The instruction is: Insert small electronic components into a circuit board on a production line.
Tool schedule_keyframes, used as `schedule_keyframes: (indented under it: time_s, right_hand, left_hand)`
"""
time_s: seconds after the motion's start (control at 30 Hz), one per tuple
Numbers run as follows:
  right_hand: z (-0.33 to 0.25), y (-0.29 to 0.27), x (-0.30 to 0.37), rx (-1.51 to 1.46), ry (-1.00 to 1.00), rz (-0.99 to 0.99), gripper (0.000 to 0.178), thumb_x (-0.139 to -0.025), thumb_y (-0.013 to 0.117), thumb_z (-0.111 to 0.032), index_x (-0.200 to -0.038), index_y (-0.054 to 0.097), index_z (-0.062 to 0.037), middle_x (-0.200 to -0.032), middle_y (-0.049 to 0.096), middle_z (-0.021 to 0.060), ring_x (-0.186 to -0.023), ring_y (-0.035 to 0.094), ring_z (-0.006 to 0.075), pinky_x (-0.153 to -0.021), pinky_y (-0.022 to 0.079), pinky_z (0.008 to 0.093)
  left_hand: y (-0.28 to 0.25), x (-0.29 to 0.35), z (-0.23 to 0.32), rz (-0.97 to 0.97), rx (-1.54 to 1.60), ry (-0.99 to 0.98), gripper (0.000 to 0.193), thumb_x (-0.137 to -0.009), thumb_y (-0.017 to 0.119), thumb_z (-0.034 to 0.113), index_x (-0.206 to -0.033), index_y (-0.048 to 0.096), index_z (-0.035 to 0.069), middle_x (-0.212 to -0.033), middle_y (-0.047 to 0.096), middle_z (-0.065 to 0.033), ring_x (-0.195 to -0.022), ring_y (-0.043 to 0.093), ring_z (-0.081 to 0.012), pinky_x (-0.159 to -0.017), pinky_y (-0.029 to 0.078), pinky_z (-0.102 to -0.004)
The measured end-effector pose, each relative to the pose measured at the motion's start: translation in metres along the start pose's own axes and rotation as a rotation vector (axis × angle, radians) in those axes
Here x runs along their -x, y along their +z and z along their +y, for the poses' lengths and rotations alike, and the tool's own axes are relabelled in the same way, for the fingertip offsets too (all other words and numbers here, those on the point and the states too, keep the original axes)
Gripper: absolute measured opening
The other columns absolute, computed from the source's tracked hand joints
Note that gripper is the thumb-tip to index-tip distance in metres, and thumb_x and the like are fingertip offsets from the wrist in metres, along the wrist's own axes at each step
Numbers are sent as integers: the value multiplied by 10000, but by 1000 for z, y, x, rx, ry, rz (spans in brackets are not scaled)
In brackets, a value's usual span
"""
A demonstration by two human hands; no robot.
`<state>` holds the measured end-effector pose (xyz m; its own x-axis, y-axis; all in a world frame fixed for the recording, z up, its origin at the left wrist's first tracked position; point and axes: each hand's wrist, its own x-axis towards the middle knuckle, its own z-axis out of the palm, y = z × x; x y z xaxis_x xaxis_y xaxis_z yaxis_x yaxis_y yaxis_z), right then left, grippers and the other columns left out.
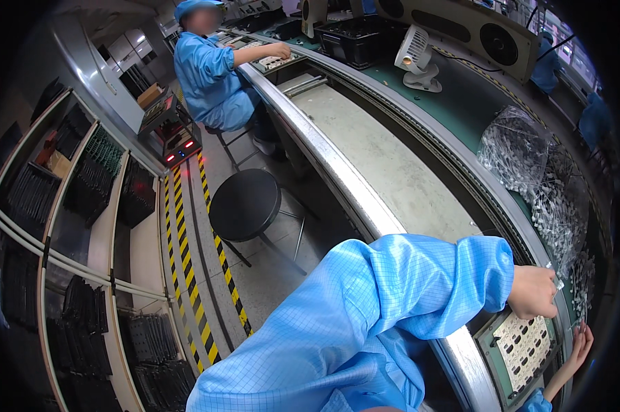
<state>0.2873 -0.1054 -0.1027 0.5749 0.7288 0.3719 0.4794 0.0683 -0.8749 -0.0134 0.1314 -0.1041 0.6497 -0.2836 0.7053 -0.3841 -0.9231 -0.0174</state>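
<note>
Got the left hand [533, 292] out over the right end of the line, in a loose blue checked sleeve [420, 281], right by a cream board panel [525, 350] with rows of black bits, seated in a green frame [490, 353] on the near side of the track. Looks to have its fingers curled in, with a small whitish piece [559, 283] showing at the tips — can't really tell if pinched or just behind them.

Got the right hand [579, 350] low on the right, past the panel's outer edge and close to some white parts [560, 213], with fingers near together and slightly bent. Can't tell if gripping anything.

Further up, on the green worktop [375, 86]: clear plastic bags [512, 147] of the same white stuff, a small white fan [414, 51] and a black bin [354, 44].

At the far end, a seated co-worker [207, 82] in blue, with a hand over another panel [275, 63]. Off to the left — a round black stool [246, 204], yellow-and-black floor tape [190, 275], a boxy machine [181, 147] with red lights, and shelf racks [145, 257] loaded with thin dark trays [150, 340].
</note>
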Motion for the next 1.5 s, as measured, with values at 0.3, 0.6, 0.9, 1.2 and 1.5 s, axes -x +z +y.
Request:
schedule_keyframes:
  time_s: [0.3, 0.6, 0.9, 1.2, 1.5]
  right_hand:
    - [-15, 31, 1, -444, 225, 308, 332, -1082, 447, -176, -1351, 502, 11, -1404, 570, 149, -1256, 563, 225, -1119, 399, 338]
    - [20, -12, -5, 28, -9, -24, 340, -1084, 455, -181, -1356, 485, 22, -1419, 553, 169, -1248, 566, 240, -1115, 394, 339]
    - [-3, -16, 11, 86, -67, 82, 377, -1045, 524, -177, -1367, 520, 20, -1381, 576, 154, -1268, 565, 245, -1099, 435, 353]
    - [-65, 71, 23, 45, -173, 256, 182, -951, 683, -88, -1114, 625, -30, -1073, 706, 101, -1015, 680, 180, -895, 543, 317]
    - [-74, 93, 26, 192, -153, 330, 147, -879, 613, -116, -988, 607, -19, -811, 731, 139, -771, 717, 298, -703, 551, 375]
  left_hand:
    - [-6, 2, 2, -24, -49, -13, 154, -676, 697, 218, -742, 604, 114, -611, 629, -18, -757, 656, -259, -719, 426, -413]
    - [-2, 3, 2, -1, -63, 1, 147, -680, 699, 211, -749, 613, 115, -615, 634, -18, -773, 660, -260, -735, 435, -416]
    - [-23, -7, 8, -51, 10, -3, 159, -735, 662, 243, -837, 612, 132, -728, 667, -42, -829, 667, -270, -807, 477, -437]
    - [-55, -2, 13, -130, 143, -5, 209, -768, 693, 10, -963, 629, 50, -951, 640, -145, -874, 607, -360, -786, 489, -434]
    - [-70, 7, 25, -313, 131, -180, 160, -857, 613, -44, -1008, 626, 8, -961, 607, -176, -930, 571, -374, -854, 441, -418]
